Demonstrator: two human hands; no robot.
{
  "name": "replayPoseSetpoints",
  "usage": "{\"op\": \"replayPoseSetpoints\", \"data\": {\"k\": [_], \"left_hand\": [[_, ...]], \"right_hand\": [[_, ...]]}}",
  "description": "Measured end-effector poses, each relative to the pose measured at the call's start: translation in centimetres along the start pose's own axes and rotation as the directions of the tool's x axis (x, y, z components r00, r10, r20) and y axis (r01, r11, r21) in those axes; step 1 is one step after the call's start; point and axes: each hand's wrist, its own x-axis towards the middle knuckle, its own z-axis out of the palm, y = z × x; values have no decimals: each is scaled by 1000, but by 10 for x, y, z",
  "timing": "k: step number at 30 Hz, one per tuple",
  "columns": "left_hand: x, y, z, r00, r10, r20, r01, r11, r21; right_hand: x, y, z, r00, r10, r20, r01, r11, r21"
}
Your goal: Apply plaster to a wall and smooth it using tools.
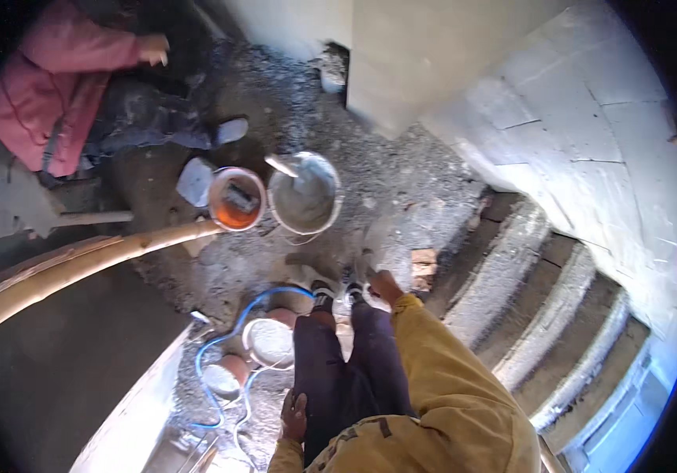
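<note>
My right hand reaches out past my right leg, its fingers closed. A grey blur beside the fingers is too unclear to name. My left hand hangs by my left thigh with the fingers loosely apart and nothing seen in them. Ahead of my feet stands a bucket of grey mortar with a pale handle sticking out of it. Touching it on the left is an orange bucket with a dark block-shaped thing inside.
Rough steps rise on the right along a pale wall. Beside my left leg are two buckets and a blue hose. A wooden pole borders a dark drop. A person in a pink jacket is at far left.
</note>
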Motion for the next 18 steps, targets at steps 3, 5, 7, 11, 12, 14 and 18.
{"op": "replayPoseSetpoints", "data": {"k": [3,5,7,11,12,14,18], "left_hand": [[3,-27,-6,998,-60,-6,60,987,150],[3,-47,-9,999,-6,-35,14,973,229],[-9,-67,-25,990,-57,-128,87,966,243],[15,-74,-18,973,-225,40,218,965,146],[17,-75,-21,972,-231,36,224,964,145],[18,-75,-26,978,-208,5,198,938,284],[20,-79,-30,978,-206,-12,200,931,306]], "right_hand": [[12,-42,0,990,33,-134,-31,999,17],[39,-88,-33,924,282,-258,-211,939,271],[40,-213,-39,937,313,-156,-188,826,532],[95,-205,-132,925,251,-286,-57,835,548],[103,-215,-137,923,262,-281,-66,828,556],[118,-229,-145,923,277,-269,-80,819,568],[130,-246,-148,926,311,-214,-150,822,549]]}}
